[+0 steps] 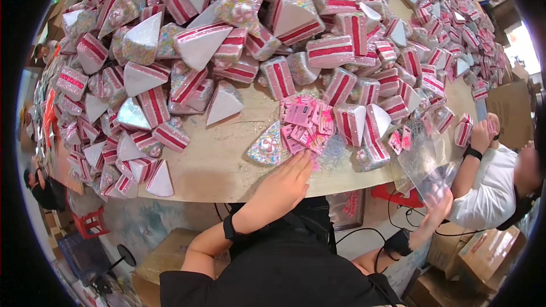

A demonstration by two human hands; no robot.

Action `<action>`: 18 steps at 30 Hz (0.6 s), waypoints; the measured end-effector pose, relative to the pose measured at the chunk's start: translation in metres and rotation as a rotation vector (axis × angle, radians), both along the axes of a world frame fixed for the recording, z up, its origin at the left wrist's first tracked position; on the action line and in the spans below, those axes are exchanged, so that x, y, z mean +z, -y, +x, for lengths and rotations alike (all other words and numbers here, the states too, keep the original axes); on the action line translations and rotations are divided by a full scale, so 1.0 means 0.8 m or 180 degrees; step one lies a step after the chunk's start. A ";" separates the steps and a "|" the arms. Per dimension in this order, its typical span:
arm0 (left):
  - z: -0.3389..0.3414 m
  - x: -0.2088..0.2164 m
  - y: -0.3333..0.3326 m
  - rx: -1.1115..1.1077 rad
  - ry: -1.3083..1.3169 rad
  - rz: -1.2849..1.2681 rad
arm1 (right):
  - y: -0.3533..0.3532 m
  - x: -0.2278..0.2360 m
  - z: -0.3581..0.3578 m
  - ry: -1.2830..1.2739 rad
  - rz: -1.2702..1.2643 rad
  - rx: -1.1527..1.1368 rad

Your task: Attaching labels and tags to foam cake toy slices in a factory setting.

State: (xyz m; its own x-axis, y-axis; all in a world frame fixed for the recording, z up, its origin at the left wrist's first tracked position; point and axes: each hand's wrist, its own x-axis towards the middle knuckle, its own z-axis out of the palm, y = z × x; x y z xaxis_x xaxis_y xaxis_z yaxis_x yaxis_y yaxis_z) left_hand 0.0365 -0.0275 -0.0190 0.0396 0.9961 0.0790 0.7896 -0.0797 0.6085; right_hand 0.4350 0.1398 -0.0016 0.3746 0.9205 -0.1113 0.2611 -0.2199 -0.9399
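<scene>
My left hand (281,179) reaches over the near edge of the table, its fingers stretched out and touching the lower edge of a pile of pink printed tags (307,119). Just left of the tags lies a cake-slice ornament (265,145) with a speckled pastel top. Out to the right, my right hand (438,207) is closed on a clear plastic bag (425,171) at the table's edge. The bag is see-through and the fingers are partly blurred behind its shine. Thin silvery shreds (336,156) lie beside the tags.
A large heap of pink, red and white cake-slice ornaments (196,42) covers the far and left table (222,179). A co-worker in a white top (483,193) stands close on the right. Cardboard boxes (489,256), a red stool (90,223) and black cables are below the table.
</scene>
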 end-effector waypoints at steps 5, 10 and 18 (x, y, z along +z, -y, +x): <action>-0.008 0.015 0.005 0.0227 0.0217 0.0419 | -0.024 -0.037 -0.021 0.0737 -0.0296 0.0878; -0.013 0.012 0.020 0.0532 0.0306 0.1004 | -0.033 -0.036 -0.019 0.0861 -0.0366 0.0746; -0.035 0.020 0.009 0.2141 -0.0297 0.1800 | 0.017 0.025 -0.113 0.2293 0.0967 -0.0104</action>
State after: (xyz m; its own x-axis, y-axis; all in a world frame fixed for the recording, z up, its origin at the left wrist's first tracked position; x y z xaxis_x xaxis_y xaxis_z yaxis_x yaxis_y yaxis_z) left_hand 0.0086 -0.0348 -0.0028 -0.5100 0.6234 0.5928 0.8220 0.1502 0.5493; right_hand 0.3447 0.1264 0.0183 0.2864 0.8588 0.4247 0.8274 0.0018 -0.5616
